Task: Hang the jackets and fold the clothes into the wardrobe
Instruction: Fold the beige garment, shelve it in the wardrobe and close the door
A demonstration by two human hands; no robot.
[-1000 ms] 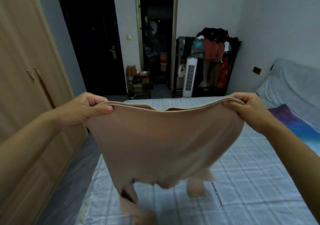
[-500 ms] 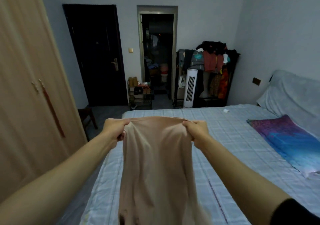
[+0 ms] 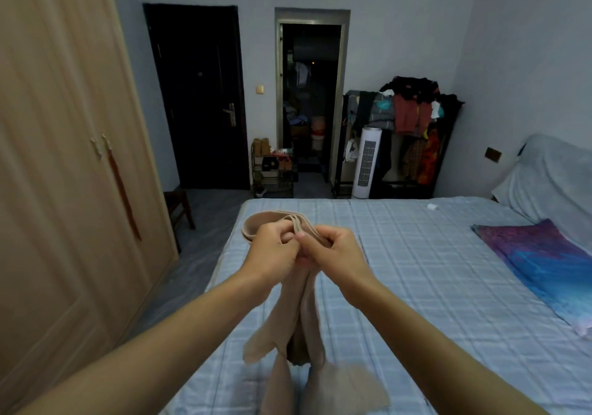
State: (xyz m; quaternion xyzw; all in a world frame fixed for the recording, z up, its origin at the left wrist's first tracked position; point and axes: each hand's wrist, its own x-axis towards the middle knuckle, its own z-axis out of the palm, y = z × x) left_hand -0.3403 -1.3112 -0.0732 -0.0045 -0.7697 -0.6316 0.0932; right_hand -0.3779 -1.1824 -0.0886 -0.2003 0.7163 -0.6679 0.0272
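Beige tights (image 3: 301, 312): bunched up in the air over the bed (image 3: 432, 270), legs hanging down.
Left hand (image 3: 272, 254): fingers curled, pinching the top band of the tights.
Right hand (image 3: 333, 254): touching the left hand, pinching the same band.
Wardrobe (image 3: 64, 158): on the left, doors closed.
Purple and blue cloth (image 3: 544, 264): flat on the bed, well apart from the hands.
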